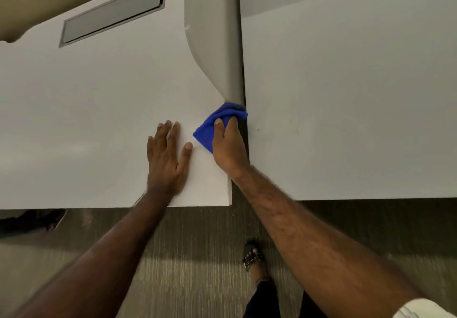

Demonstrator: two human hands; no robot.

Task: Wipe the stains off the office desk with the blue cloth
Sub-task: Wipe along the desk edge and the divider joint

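Wiping white laminate office desk (99, 110) edge: our right hand (228, 148) grips bunched blue microfibre cloth (217, 122) at 3 o'clock edge; left hand (167, 155) flat, empty, bracing. Keep pressure even, follow grey curved divider panel (212, 33).

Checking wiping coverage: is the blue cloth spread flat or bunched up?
Bunched up. The blue cloth is crumpled under the right hand, only one corner poking out flat on the desk.

White office desk (99, 120), blue cloth (217, 122) at its right edge, left hand (167, 159) flat on it
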